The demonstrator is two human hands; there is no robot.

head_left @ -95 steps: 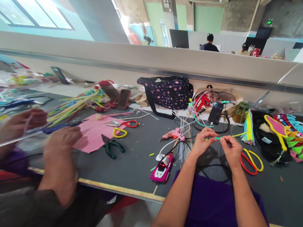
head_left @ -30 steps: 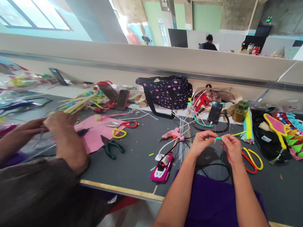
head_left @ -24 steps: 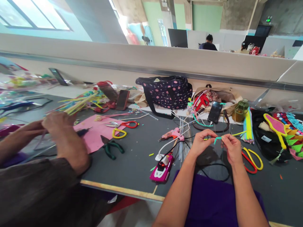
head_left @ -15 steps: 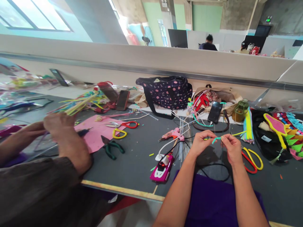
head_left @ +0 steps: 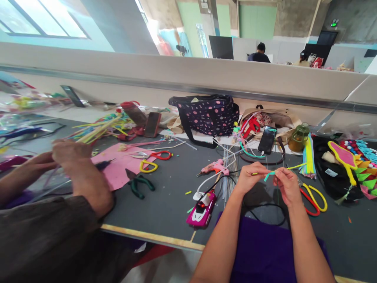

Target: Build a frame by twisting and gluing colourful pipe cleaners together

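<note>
My left hand [head_left: 252, 175] and my right hand [head_left: 286, 184] are raised just above the dark table [head_left: 165, 204], fingertips close together. Both pinch a short teal pipe cleaner [head_left: 269, 175] that bridges the gap between them. A thin dark wire [head_left: 277, 189] hangs down from my right fingers, and a yellow strand [head_left: 296, 166] runs off to the right behind that hand. Red-and-yellow scissors [head_left: 312, 198] lie just right of my right hand. A black cable [head_left: 266, 206] loops on the table under my wrists.
A pink glue gun [head_left: 214, 167] and a pink toy car [head_left: 203, 208] lie left of my hands. A polka-dot bag [head_left: 206, 114], a phone [head_left: 266, 140] and a green jar [head_left: 299, 137] stand behind. Another person's hands [head_left: 69, 157] work at the left near pink paper [head_left: 118, 167] and green pliers [head_left: 138, 183].
My hands stayed close together and sank slightly, still twisting the teal pipe cleaner. The other person's hands at the left shifted a little over their strands.
</note>
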